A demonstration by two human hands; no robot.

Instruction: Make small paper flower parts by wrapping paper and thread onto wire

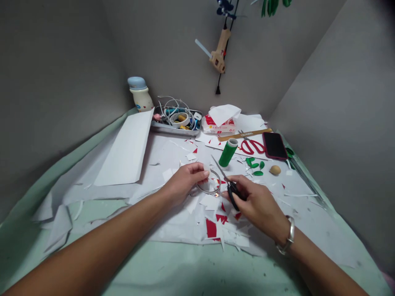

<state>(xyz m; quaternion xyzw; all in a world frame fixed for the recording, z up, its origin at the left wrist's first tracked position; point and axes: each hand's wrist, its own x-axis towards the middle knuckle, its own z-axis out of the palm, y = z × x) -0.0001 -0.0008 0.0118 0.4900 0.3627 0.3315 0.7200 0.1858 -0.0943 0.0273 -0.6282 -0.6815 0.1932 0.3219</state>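
My left hand (pixel 184 181) is closed on a thin silver-grey ring (pixel 220 181), pinching its upper left side between thumb and fingers above the paper-covered table. In my right hand (pixel 262 203) is a pair of black-handled scissors (pixel 232 192), with the fingers wrapped round the handles. The blades point up and to the left, close beside the ring's right edge, and look nearly closed. Whether they touch the ring I cannot tell. Red paper scraps (pixel 211 228) and white paper scraps (pixel 211 202) lie below both hands. Just beyond the blades stands a green thread spool (pixel 227 154).
Red-handled scissors (pixel 251 146), a phone (pixel 274 145), green leaf-shaped pieces (pixel 253 163) and a brown roundish object (pixel 275 169) lie right. Behind are a metal tray (pixel 175 130), a tissue pack (pixel 219 126) and a bottle (pixel 141 96). A glue gun (pixel 219 53) hangs above; folded white card (pixel 125 150) stands left.
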